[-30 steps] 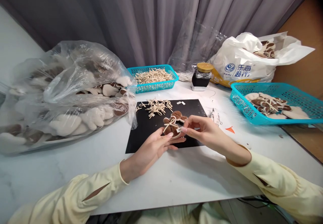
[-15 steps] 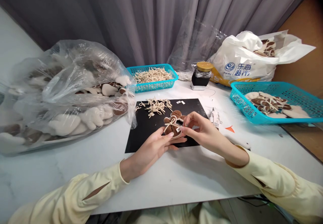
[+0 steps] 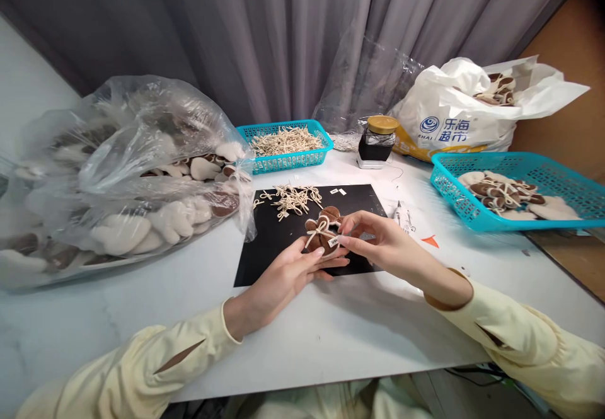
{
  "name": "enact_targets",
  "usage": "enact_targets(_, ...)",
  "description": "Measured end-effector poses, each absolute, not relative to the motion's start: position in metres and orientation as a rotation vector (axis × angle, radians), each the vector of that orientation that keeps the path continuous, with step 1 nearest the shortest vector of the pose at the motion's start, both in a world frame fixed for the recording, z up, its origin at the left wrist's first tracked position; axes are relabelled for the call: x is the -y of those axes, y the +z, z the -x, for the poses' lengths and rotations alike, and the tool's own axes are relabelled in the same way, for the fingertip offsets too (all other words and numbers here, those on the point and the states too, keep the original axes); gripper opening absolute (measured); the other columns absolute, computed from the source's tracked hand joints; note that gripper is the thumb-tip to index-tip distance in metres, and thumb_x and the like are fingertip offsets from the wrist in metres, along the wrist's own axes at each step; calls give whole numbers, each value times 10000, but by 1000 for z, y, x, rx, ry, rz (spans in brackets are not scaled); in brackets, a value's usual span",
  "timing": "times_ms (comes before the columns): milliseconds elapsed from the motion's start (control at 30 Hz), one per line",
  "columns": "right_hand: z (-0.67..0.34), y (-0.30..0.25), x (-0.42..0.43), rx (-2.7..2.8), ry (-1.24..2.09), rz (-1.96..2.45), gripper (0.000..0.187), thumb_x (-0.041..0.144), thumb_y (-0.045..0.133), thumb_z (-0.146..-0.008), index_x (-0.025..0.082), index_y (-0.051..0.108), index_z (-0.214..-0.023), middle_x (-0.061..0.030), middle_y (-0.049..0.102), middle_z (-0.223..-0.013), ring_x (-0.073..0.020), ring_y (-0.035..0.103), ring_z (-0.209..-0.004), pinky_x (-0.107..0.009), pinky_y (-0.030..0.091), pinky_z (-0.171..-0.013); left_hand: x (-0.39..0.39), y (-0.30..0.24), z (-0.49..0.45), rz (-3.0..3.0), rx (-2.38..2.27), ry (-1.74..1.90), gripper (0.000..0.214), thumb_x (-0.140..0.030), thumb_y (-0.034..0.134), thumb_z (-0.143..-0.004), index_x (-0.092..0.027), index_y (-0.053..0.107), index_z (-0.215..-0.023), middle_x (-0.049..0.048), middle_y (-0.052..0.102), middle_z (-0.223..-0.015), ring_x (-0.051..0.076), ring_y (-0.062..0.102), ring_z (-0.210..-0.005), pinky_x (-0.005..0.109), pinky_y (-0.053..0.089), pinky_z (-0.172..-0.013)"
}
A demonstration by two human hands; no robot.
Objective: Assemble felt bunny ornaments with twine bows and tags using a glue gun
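Note:
My left hand [image 3: 295, 263] is closed around a brown fuzzy piece [image 3: 329, 215] with pale edges, perhaps a small plush part. It is held over a black mat [image 3: 262, 249]. A cream cord bow [image 3: 319, 230] lies across the front of the piece. Below and right of the bow, a small white label [image 3: 333, 241] with dark lettering rests against the brown fabric. The thumb and forefinger of my right hand [image 3: 371, 235] pinch at the label's right edge. Those fingers partly hide the right side of the piece.
Loose cord bows [image 3: 293, 200] and spare labels [image 3: 338, 191] lie on the mat. Behind are a blue basket [image 3: 288, 164] of bows and a jar [image 3: 377, 142] wound with dark thread. Plush pieces fill a clear bag [image 3: 127, 154], a white bag [image 3: 444, 110] and another blue basket [image 3: 501, 222].
My right fingers have shifted slightly, and more of the label's lettering shows. My left hand keeps its hold on the brown piece, almost unmoved.

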State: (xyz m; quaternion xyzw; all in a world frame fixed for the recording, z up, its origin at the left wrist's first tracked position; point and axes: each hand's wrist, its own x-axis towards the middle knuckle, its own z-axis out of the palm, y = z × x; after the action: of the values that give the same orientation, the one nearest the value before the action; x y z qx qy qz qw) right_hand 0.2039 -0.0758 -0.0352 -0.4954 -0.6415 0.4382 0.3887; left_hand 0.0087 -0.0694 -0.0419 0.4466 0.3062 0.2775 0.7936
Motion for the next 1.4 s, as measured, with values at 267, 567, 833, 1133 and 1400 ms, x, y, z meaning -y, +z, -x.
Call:
enact_targets(267, -204, -37, 75, 1624, 1139, 1256, 237, 408, 606, -783, 185, 526, -802, -25, 584, -792, -141, 557, -692, -278, 479, -634, 69, -41, -10, -956, -644, 589, 280, -268, 482, -909, -179, 477, -1174, 127, 584, -1229, 276, 524, -1159, 360, 388, -856)
enact_targets(567, -204, -37, 75, 1613, 1163, 1259, 231, 397, 603, -790, 183, 519, -772, -5, 578, -735, -123, 542, -659, -258, 446, -611, 70, -41, -9, -972, -653, 579, 269, -262, 464, -920, -168, 469, -1172, 125, 600, -1193, 264, 530, -1148, 354, 385, -859)
enact_targets(833, -199, -34, 76, 1537, 1287, 1128, 326, 342, 683, -732, 201, 445, -905, -4, 548, -849, -107, 531, -687, -213, 432, -511, 71, -40, -11, -972, -620, 574, 277, -252, 479, -911, -206, 477, -1184, 95, 542, -1258, 259, 531, -1135, 331, 398, -828)
enact_targets(1133, -197, -32, 80, 1484, 1404, 977, 314, 314, 695, -740, 201, 456, -910, -1, 535, -827, -99, 539, -722, -216, 479, -572, 71, -33, -10, -1270, -720, 610, 318, -300, 518, -882, -228, 535, -1191, 48, 588, -1151, 207, 496, -1037, 281, 376, -781)
enact_targets(1400, -202, -27, 79, 1333, 1695, 904, 423, 316, 744, -680, 209, 441, -955, 12, 543, -802, -98, 532, -653, -172, 463, -416, 71, -34, -9, -1364, -835, 649, 290, -345, 516, -876, -203, 599, -1114, 30, 609, -968, 151, 480, -802, 248, 363, -676)
